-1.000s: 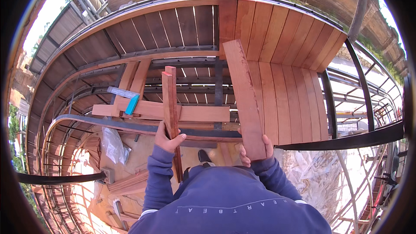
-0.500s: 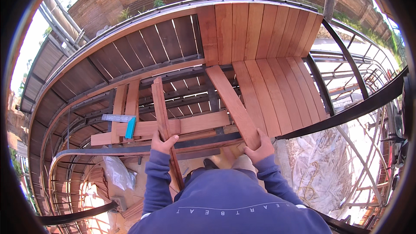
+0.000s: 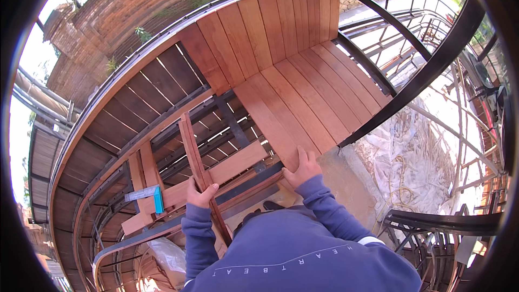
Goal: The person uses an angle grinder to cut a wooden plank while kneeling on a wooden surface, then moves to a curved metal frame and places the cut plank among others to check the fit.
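Note:
My left hand (image 3: 201,194) grips a narrow reddish wooden slat (image 3: 195,162) that stands on edge and leans away from me. My right hand (image 3: 303,168) lies flat on the near end of a wide reddish plank (image 3: 267,119), which rests beside the laid deck boards (image 3: 319,92). Both hands are at the near edge of the deck frame, in blue sleeves.
Loose planks (image 3: 232,165) lie crosswise over dark metal joists (image 3: 227,124). A blue and silver square tool (image 3: 148,194) rests on a plank at the left. Black metal railing (image 3: 421,75) runs at the right, with bare ground and plastic sheeting (image 3: 411,151) below it.
The wide plank under my right hand has swung down from raised to flat beside the laid boards. My view has turned to the right. My left hand keeps the slat.

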The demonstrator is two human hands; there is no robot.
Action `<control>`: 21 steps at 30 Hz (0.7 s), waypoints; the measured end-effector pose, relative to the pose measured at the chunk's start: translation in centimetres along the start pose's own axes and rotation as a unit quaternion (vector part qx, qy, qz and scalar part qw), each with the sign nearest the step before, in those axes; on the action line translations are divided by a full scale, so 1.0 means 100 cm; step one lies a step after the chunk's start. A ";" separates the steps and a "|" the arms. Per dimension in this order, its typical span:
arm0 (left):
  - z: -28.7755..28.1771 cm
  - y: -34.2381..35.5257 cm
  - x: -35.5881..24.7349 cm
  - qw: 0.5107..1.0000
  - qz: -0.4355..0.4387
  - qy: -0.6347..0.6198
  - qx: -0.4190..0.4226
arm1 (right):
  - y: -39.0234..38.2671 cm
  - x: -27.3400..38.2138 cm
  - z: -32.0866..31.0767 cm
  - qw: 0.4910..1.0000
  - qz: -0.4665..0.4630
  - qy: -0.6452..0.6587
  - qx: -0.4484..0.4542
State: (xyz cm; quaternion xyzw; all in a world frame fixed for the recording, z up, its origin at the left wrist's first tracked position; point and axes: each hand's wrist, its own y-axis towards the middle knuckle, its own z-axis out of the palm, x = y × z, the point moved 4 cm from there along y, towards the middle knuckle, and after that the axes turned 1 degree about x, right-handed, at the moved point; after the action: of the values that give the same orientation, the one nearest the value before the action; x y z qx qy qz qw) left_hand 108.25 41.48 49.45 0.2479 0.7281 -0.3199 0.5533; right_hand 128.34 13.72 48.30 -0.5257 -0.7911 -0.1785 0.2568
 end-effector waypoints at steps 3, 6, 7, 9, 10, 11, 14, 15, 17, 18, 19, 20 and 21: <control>-0.007 -0.002 0.003 0.999 -0.039 0.001 -0.002 | 0.007 0.005 0.008 1.000 0.003 0.005 -0.002; -0.015 -0.006 0.002 1.000 -0.026 -0.006 -0.008 | 0.014 0.014 0.015 1.000 -0.015 0.001 0.008; -0.018 -0.007 0.003 1.000 -0.021 0.004 -0.010 | 0.015 0.015 0.016 1.000 -0.014 0.000 0.005; -0.026 -0.007 0.007 1.000 -0.014 -0.003 -0.012 | 0.014 0.017 0.019 1.000 -0.003 -0.002 0.009; -0.030 -0.007 0.012 0.999 -0.028 -0.009 -0.013 | 0.014 0.017 0.021 1.000 0.004 -0.002 0.017; -0.033 -0.005 0.013 1.000 0.006 0.000 -0.014 | 0.013 0.017 0.023 1.000 0.010 -0.001 0.023; -0.043 -0.002 0.021 0.998 0.050 0.013 -0.023 | 0.011 0.019 0.027 1.000 -0.004 -0.010 -0.005; -0.046 -0.001 0.024 0.999 0.047 0.007 -0.023 | 0.010 0.020 0.027 0.999 -0.019 -0.039 -0.019; -0.050 -0.001 0.030 0.999 0.039 0.001 -0.024 | 0.009 0.020 0.029 0.993 -0.044 -0.099 -0.042; -0.052 -0.001 0.031 0.999 0.036 0.001 -0.025 | 0.009 0.020 0.030 0.993 -0.053 -0.096 -0.047; -0.054 0.000 0.032 0.999 0.034 0.000 -0.026 | 0.009 0.020 0.031 0.992 -0.059 -0.094 -0.052; -0.055 0.000 0.033 0.999 0.032 -0.001 -0.024 | 0.008 0.020 0.032 0.992 -0.064 -0.089 -0.058; -0.055 0.000 0.033 0.999 0.031 -0.003 -0.022 | 0.007 0.020 0.033 0.991 -0.073 -0.095 -0.066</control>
State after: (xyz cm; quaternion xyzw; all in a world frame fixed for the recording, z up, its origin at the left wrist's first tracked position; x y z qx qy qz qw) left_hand 103.83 45.60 47.28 0.2569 0.7253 -0.2876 0.5703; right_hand 127.65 17.30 46.87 -0.4970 -0.8347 -0.1980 0.1309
